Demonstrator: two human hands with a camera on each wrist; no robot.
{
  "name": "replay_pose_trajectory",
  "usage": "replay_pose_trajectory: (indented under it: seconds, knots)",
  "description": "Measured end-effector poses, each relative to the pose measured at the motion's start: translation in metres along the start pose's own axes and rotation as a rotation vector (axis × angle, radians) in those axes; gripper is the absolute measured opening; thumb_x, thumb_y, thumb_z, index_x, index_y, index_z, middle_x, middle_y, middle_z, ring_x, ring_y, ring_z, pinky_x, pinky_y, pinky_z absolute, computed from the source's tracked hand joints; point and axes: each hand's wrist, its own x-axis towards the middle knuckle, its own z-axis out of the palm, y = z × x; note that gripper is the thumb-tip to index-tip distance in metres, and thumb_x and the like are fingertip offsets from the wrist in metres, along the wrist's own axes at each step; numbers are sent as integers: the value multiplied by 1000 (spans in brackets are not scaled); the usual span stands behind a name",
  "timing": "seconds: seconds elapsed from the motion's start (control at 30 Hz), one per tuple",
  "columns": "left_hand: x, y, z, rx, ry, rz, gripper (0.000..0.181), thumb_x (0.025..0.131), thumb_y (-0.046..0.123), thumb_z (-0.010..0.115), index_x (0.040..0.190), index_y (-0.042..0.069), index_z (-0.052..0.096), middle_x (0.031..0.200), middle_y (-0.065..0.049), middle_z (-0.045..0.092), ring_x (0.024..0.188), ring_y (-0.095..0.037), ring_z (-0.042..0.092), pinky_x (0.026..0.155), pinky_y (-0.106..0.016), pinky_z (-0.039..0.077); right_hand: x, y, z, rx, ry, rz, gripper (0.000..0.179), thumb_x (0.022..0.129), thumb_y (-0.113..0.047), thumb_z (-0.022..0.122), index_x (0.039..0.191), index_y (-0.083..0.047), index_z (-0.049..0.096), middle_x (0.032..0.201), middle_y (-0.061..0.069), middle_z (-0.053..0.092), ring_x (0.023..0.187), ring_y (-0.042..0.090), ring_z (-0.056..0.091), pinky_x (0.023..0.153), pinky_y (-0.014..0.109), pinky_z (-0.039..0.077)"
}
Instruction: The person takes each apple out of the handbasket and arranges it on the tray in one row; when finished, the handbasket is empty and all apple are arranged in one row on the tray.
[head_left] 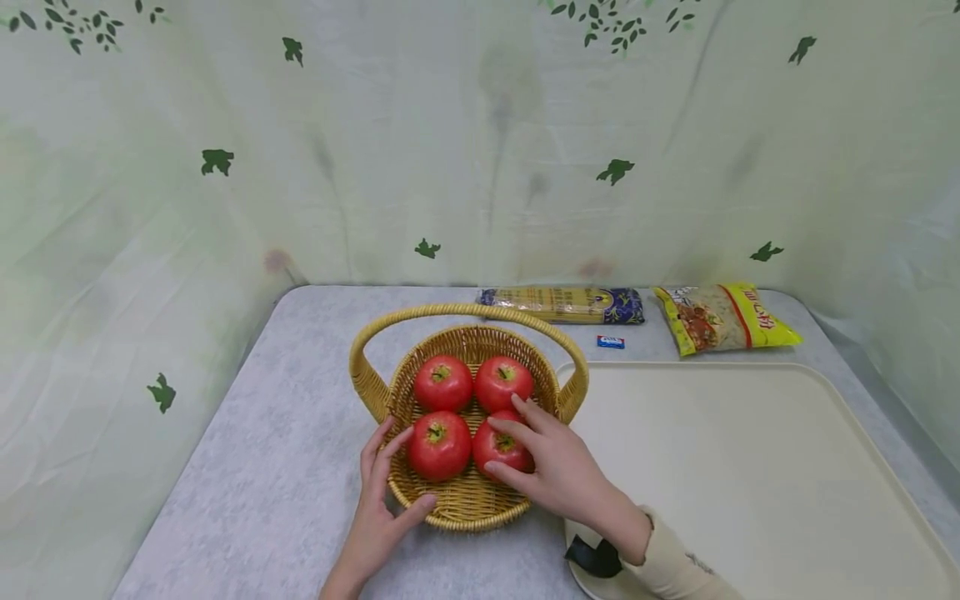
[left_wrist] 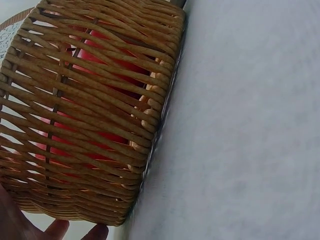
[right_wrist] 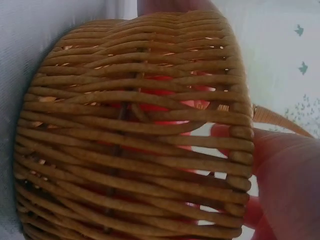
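A round wicker basket [head_left: 465, 508] with a tall arched handle stands in the middle of the table. Inside lie several red apples, among them a back left one [head_left: 442, 383], a back right one [head_left: 498, 379] and a front left one [head_left: 439, 454]. My right hand [head_left: 558, 467] reaches over the basket's right rim and holds the front right apple [head_left: 495, 450] between fingers and thumb. At the left front rim rests my left hand [head_left: 378, 508], fingers spread along the wall and thumb over the edge. Its fingertips [left_wrist: 95, 232] touch the woven side in the left wrist view.
A large cream tray [head_left: 720, 450] lies to the right of the basket, under my right forearm. Behind stand a pack of noodles [head_left: 562, 304], a small blue packet [head_left: 611, 342] and a yellow food bag [head_left: 723, 318]. A patterned curtain [head_left: 450, 150] hangs at the table's back edge.
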Motion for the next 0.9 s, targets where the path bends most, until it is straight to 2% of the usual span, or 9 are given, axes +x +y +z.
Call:
replay_pose_trajectory:
  seconds: [0.27,0.4,0.53,0.9]
  knots:
    - [0,-2,-1,20,2,-8,79,77,8,76,144,23,37,153,7,4,139,-23,3,98,-68,13,4,-4,1,-71,-43,47,49,83,-48,69,126,-25,60,127,15,55,110,32,56,83,52,47]
    - [1,-1,-1,11,0,-9,80,77,8,76,145,22,36,153,7,3,139,-23,2,98,-68,13,6,-4,1,-141,-52,23,51,82,-49,70,126,-25,60,114,11,57,86,23,62,68,40,50]
    - [0,-1,-1,1,-1,-13,81,77,8,76,145,20,35,153,8,4,139,-23,3,98,-68,13,9,-4,0,-190,-69,-4,51,82,-50,69,125,-24,60,102,9,55,65,15,54,54,30,44]
    - [0,1,-2,-32,-23,-47,82,79,7,75,147,19,32,152,9,2,139,-23,-1,98,-70,10,18,-4,1,-237,-169,27,60,77,-58,69,125,-24,56,91,11,58,62,18,54,50,31,42]
